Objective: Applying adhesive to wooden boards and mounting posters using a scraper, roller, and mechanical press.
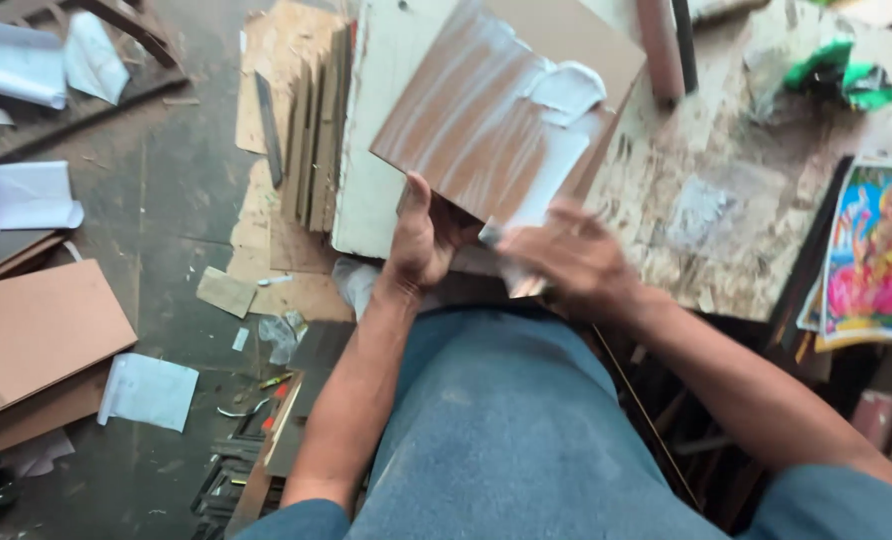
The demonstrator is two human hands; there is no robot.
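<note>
Fingers and thumb of our left hand (421, 240) pinch the lower edge of a brown board (496, 110), a firm grip that props it tilted up toward us so its face is open to work on. Our right hand (566, 262) sits just below that same edge, blurred; it seems closed around a small pale scrap, though we cannot tell exactly what. On the board, white paste (564, 95) lies thick near the right corner and is streaked thin across the rest, which fits a surface held steady for spreading. Behind the board runs a rough, paste-stained bench (706, 210), with a green lump (846, 75) far right of the board and a colourful picture print (876, 255) below that. Left of the board, stacked panels (311, 125) stand on edge; farther left, flat boards (41, 325) and white paper sheets (26, 195) litter the dark floor (171, 200).
</note>
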